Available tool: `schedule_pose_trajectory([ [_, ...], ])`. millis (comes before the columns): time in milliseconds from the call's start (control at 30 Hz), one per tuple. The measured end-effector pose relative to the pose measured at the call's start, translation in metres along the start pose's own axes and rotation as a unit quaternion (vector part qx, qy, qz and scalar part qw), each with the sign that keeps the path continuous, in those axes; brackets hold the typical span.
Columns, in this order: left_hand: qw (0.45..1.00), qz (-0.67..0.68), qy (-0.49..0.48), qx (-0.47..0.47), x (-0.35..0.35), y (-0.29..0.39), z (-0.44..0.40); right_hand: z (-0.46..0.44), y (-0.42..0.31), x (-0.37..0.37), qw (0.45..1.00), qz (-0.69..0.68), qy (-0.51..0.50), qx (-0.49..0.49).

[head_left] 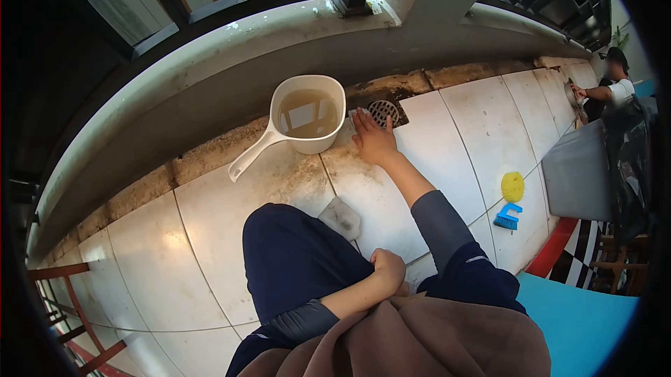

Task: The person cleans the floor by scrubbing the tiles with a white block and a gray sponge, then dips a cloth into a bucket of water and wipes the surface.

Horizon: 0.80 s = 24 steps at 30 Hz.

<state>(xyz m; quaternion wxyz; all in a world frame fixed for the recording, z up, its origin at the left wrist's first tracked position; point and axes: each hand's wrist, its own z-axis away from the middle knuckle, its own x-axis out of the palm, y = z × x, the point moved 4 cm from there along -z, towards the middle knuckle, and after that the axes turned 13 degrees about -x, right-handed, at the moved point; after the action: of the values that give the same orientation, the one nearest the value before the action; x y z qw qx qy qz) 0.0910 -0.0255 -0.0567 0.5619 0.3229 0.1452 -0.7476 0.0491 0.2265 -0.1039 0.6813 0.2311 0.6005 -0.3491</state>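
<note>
My right hand (374, 141) lies palm down on the tiles beside a round floor drain (384, 113), fingers stretched and spread. A small whitish piece (355, 114) shows at its fingertips; whether it is loose or part of the floor I cannot tell. Just left of that hand stands a white long-handled water dipper (308, 145) holding cloudy water. My left hand (388, 270) is closed in a loose fist by my bent knee, with nothing visible in it. Between knee and dipper lies a greyish flat piece (340, 219) with angled edges.
A yellow sponge (512, 187) and a blue brush (508, 217) sit on the tiles to the right. Beyond them stands a grey bin (576, 167) with a black bag. Another person (615, 90) works farther back. A low wall (231, 90) with railings runs along the front.
</note>
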Motion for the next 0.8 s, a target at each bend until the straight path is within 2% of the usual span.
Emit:
schedule_pose_trajectory([
  [133,1.000,0.002,-0.008,-0.013,0.003,0.002,-0.004,-0.021,0.013,-0.006,0.998,-0.052,0.033,-0.006],
  [167,1.000,-0.002,-0.012,-0.006,0.003,0.002,-0.004,-0.021,0.013,-0.010,0.994,-0.043,0.101,-0.011],
  [267,1.000,0.008,-0.026,0.004,0.006,0.003,-0.009,-0.027,0.024,-0.019,0.982,-0.134,0.129,0.031],
  [300,1.000,0.009,-0.028,0.002,0.007,0.002,-0.009,-0.029,0.032,-0.023,0.953,-0.241,0.176,0.049],
  [333,1.000,0.011,-0.028,0.000,0.007,0.003,-0.009,-0.031,0.042,-0.028,0.911,-0.344,0.220,0.066],
  [400,0.999,0.013,-0.028,0.004,0.005,0.003,-0.008,-0.033,0.059,-0.035,0.789,-0.531,0.293,0.099],
  [433,0.999,0.012,-0.029,0.009,0.004,0.004,-0.007,-0.029,0.053,-0.050,0.701,-0.642,0.297,0.092],
  [500,0.999,0.010,-0.033,0.021,0.004,0.005,-0.006,-0.017,0.040,-0.086,0.484,-0.823,0.287,0.074],
  [600,0.999,0.011,-0.033,0.032,0.003,0.009,-0.007,-0.011,0.013,-0.118,0.350,-0.912,0.214,0.021],
  [633,0.999,0.016,-0.028,0.031,0.003,0.009,-0.006,-0.012,0.004,-0.125,0.358,-0.912,0.199,0.001],
  [767,0.998,0.052,-0.018,0.041,0.001,0.002,0.000,-0.031,-0.021,-0.123,0.518,-0.834,0.189,0.002],
  [800,0.997,0.056,-0.012,0.045,0.000,-0.001,0.002,-0.038,-0.026,-0.122,0.600,-0.777,0.191,-0.010],
])
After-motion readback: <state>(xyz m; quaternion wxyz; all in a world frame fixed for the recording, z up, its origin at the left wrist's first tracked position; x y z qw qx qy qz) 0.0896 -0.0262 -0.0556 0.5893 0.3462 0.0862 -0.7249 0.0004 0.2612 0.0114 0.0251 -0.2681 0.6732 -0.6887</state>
